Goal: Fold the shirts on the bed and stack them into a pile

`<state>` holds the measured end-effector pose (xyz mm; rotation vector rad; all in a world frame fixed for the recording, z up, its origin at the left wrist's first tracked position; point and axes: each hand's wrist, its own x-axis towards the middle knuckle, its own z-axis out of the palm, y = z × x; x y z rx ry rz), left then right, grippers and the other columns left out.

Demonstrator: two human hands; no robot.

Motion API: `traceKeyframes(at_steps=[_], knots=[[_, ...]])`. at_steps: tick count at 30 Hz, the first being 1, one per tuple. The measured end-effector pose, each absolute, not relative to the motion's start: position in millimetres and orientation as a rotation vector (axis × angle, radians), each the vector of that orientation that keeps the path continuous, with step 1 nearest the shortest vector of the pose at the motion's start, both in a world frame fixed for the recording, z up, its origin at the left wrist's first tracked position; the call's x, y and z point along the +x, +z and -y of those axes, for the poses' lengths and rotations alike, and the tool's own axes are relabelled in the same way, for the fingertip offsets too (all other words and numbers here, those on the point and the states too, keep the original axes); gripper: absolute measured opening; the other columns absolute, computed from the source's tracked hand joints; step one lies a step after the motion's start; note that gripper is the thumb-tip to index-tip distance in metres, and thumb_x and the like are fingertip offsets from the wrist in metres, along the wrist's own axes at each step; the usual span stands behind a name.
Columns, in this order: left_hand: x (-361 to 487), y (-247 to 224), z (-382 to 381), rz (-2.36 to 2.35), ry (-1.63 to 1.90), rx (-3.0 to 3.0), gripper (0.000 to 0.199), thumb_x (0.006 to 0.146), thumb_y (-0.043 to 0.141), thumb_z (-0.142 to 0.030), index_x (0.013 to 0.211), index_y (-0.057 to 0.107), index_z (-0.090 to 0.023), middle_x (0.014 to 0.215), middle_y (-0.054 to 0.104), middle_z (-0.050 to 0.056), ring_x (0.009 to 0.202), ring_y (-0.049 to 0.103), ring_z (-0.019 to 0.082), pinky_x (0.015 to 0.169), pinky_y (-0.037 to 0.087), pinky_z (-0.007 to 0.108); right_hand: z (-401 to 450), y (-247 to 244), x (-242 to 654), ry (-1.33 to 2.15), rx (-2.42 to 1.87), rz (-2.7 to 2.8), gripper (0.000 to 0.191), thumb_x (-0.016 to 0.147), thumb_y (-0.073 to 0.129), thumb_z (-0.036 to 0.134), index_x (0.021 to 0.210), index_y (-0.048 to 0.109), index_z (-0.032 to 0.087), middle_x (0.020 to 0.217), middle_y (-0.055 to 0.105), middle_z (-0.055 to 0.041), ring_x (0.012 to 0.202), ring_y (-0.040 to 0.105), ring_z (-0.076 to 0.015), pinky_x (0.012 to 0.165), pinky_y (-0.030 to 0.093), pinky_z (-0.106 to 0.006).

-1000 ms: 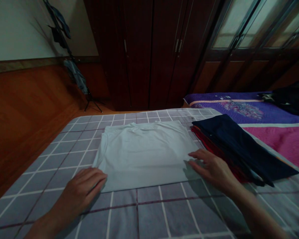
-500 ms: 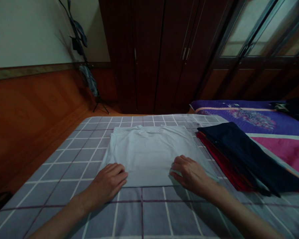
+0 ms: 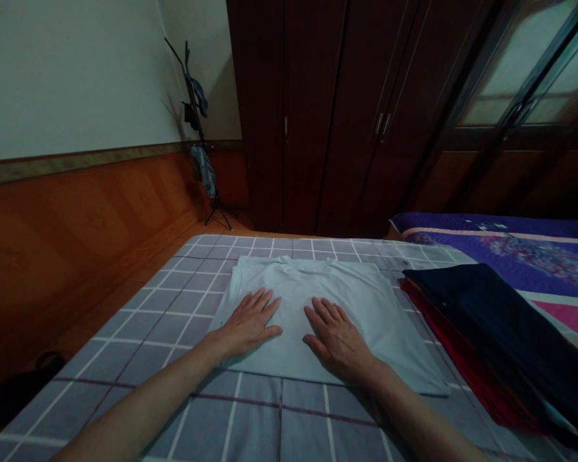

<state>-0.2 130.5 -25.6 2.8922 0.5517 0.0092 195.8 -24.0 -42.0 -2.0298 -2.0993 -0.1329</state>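
A white T-shirt (image 3: 293, 282), folded into a wide rectangle, lies on the grey checked cloth (image 3: 173, 305) in front of me. Its neckline is at the far edge and faint creases run across it. My left hand (image 3: 253, 324) rests flat on the left part of the shirt, fingers spread. On the middle of the shirt, a little right of centre, my right hand (image 3: 336, 337) lies palm down with its fingers stretched out and the thumb apart. Neither hand holds anything.
To the right lies a stack of folded clothes (image 3: 491, 314), dark blue on top and red below. Behind it is a bed with a purple and pink cover (image 3: 486, 237). A dark wooden wardrobe (image 3: 313, 128) and a coat stand (image 3: 200, 128) with items on it stand beyond.
Both hands have moved from the shirt's near edge farther onto it, and their curled fingers have straightened out flat. The camera view has shifted, so the scene sits lower and farther right.
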Motion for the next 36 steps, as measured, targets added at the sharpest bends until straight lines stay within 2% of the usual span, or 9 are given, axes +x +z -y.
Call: traceKeyframes(at_steps=[7, 9, 11, 14, 18, 21, 25, 31, 36], knots=[[-2.1, -35.8, -173.3, -0.727, 0.049, 2.833, 0.067, 0.091, 0.032, -0.059, 0.146, 0.023, -0.022, 0.154, 0.017, 0.011, 0.141, 0.010, 0.029, 0.112, 0.013, 0.049, 22.0, -45.7, 198.3, -0.153, -2.093, 2.125, 0.055, 0.092, 0.045, 0.043, 0.140, 0.039, 0.016, 0.147, 0.031, -0.0153, 0.135, 0.024, -0.0339, 0.107, 0.027, -0.052], [-1.1, -37.0, -185.2, -0.817, 0.142, 2.835, 0.065, 0.090, 0.038, -0.056, 0.144, 0.029, -0.021, 0.153, 0.023, 0.010, 0.140, 0.017, 0.027, 0.112, 0.017, 0.044, 21.4, -48.6, 199.1, -0.180, -2.092, 2.131, 0.056, 0.093, 0.044, 0.044, 0.141, 0.038, 0.017, 0.147, 0.030, -0.0149, 0.136, 0.024, -0.0333, 0.107, 0.027, -0.052], [-1.2, -34.9, -200.1, -1.005, 0.342, 2.819, 0.059, 0.089, 0.044, -0.049, 0.139, 0.039, -0.018, 0.146, 0.037, 0.011, 0.135, 0.031, 0.024, 0.110, 0.024, 0.037, 21.0, -50.7, 199.6, -0.205, -2.090, 2.132, 0.056, 0.093, 0.043, 0.045, 0.141, 0.037, 0.017, 0.147, 0.030, -0.0149, 0.135, 0.025, -0.0331, 0.107, 0.028, -0.052], [-1.6, -27.0, -228.6, -1.323, 0.493, 2.725, 0.038, 0.088, 0.046, -0.035, 0.119, 0.057, -0.015, 0.122, 0.060, 0.012, 0.116, 0.052, 0.024, 0.098, 0.039, 0.034, 20.6, -51.8, 199.4, -0.232, -2.085, 2.138, 0.055, 0.093, 0.044, 0.043, 0.141, 0.037, 0.017, 0.148, 0.030, -0.0146, 0.136, 0.025, -0.0331, 0.107, 0.028, -0.052], [5.0, -18.3, -262.1, -1.523, 0.454, 2.613, 0.023, 0.085, 0.048, -0.030, 0.097, 0.065, -0.020, 0.097, 0.069, 0.008, 0.094, 0.063, 0.025, 0.080, 0.047, 0.032, 20.0, -52.3, 199.4, -0.252, -2.084, 2.141, 0.054, 0.093, 0.044, 0.042, 0.141, 0.038, 0.018, 0.147, 0.031, -0.0141, 0.135, 0.025, -0.0335, 0.106, 0.029, -0.052], [13.9, -18.0, -273.7, -1.525, 0.375, 2.575, 0.020, 0.081, 0.056, -0.033, 0.094, 0.066, -0.022, 0.094, 0.069, 0.007, 0.091, 0.064, 0.025, 0.076, 0.046, 0.033, 19.6, -54.1, 200.5, -0.272, -2.077, 2.148, 0.054, 0.093, 0.044, 0.042, 0.141, 0.038, 0.018, 0.146, 0.032, -0.0139, 0.135, 0.026, -0.0335, 0.106, 0.031, -0.052], [21.7, -19.8, -277.7, -1.480, 0.296, 2.534, 0.019, 0.078, 0.064, -0.035, 0.085, 0.065, -0.017, 0.089, 0.068, 0.005, 0.084, 0.062, 0.021, 0.076, 0.046, 0.036, 19.6, -58.4, 202.6, -0.320, -2.050, 2.134, 0.054, 0.092, 0.046, 0.043, 0.141, 0.039, 0.020, 0.146, 0.034, -0.0136, 0.134, 0.029, -0.0334, 0.104, 0.033, -0.052], [25.3, -15.1, -279.7, -1.300, 0.421, 2.470, 0.010, 0.078, 0.058, -0.025, 0.070, 0.061, -0.020, 0.069, 0.063, -0.001, 0.069, 0.058, 0.016, 0.063, 0.039, 0.025, 19.1, -64.7, 205.4, -0.409, -1.996, 2.135, 0.056, 0.092, 0.045, 0.045, 0.141, 0.037, 0.020, 0.146, 0.033, -0.0130, 0.133, 0.030, -0.0334, 0.102, 0.036, -0.051], [28.0, -16.6, -280.0, -1.204, 0.618, 2.347, 0.011, 0.074, 0.055, -0.022, 0.063, 0.055, -0.019, 0.061, 0.055, -0.003, 0.061, 0.052, 0.014, 0.059, 0.035, 0.023, 18.1, -68.4, 207.2, -0.465, -1.967, 2.118, 0.056, 0.090, 0.049, 0.044, 0.140, 0.040, 0.021, 0.145, 0.035, -0.0129, 0.132, 0.032, -0.0341, 0.101, 0.037, -0.051]])
